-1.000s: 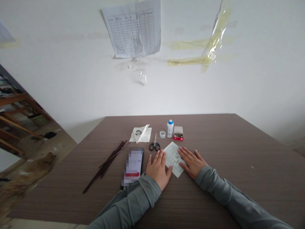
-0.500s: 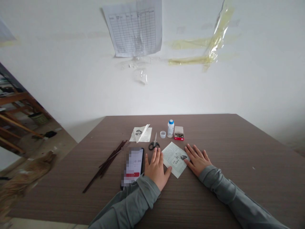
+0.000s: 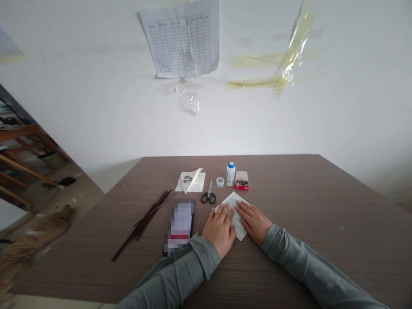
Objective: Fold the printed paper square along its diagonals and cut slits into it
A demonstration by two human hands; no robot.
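Observation:
A printed square of paper (image 3: 238,230) lies on the brown table with one corner toward me, partly covered by both hands. My left hand (image 3: 220,229) rests flat on its left side, fingers stretched out. From the right, my right hand (image 3: 254,219) lies flat across the sheet, its fingers extended and close to the left fingertips. Just beyond the paper are black-handled scissors (image 3: 209,195), blades pointing away. Behind them stand a small clear cup (image 3: 220,182), a white bottle with a blue cap (image 3: 231,174) and an opened red box (image 3: 242,182) of small metal pieces.
Left of my left hand lies a phone (image 3: 180,225), its screen partly blurred. Thin dark sticks (image 3: 144,223) lie in a loose bundle farther left. Folded printed paper (image 3: 190,180) sits toward the back. A white wall (image 3: 273,128) rises behind the table (image 3: 322,240).
Both hands have moved inward onto the printed paper: the left a little to the right, the right to the left. More of the sheet is now covered.

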